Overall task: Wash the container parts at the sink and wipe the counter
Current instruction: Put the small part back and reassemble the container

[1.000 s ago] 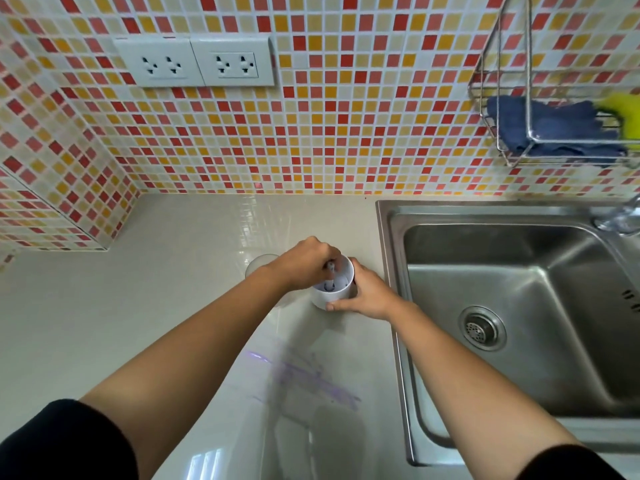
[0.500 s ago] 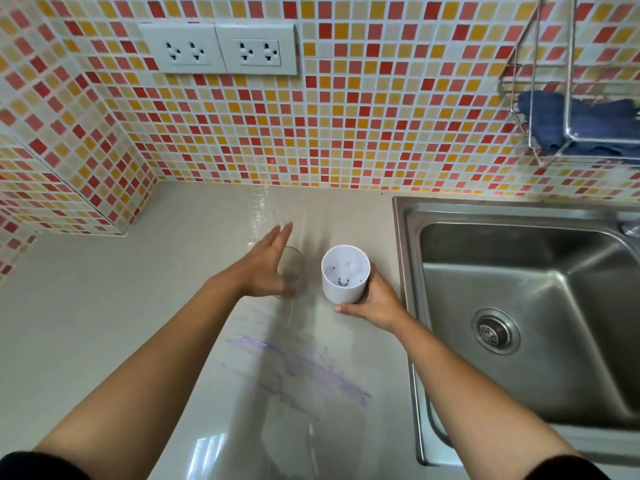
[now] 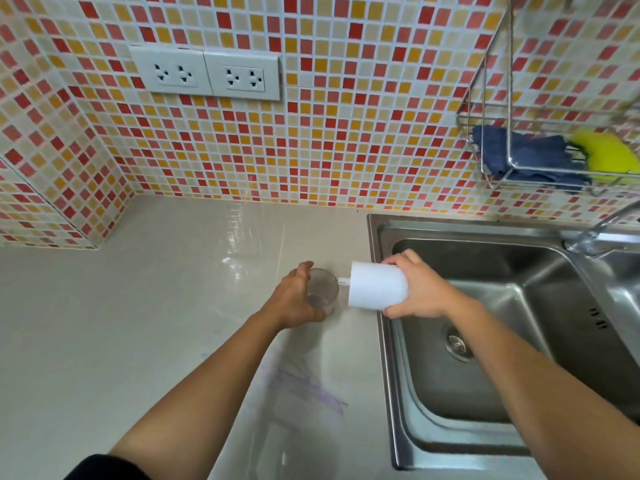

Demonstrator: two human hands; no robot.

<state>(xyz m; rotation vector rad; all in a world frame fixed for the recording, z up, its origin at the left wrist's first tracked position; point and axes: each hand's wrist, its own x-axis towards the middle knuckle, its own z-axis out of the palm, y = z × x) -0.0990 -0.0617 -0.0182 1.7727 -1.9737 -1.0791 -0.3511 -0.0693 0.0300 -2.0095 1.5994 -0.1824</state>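
The right hand point(image 3: 420, 289) grips the white cup point(image 3: 377, 287), tipped on its side over the sink point(image 3: 389, 375) rim, probably bound for a rinse. The left hand point(image 3: 294, 301) curls round the clear cup point(image 3: 323, 287) on the counter point(image 3: 166, 292), likely steadying it.

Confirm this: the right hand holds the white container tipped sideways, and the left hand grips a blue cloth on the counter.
Wrong object. The head view shows the left hand gripping a clear cup on the counter; the blue cloth sits in the rack.
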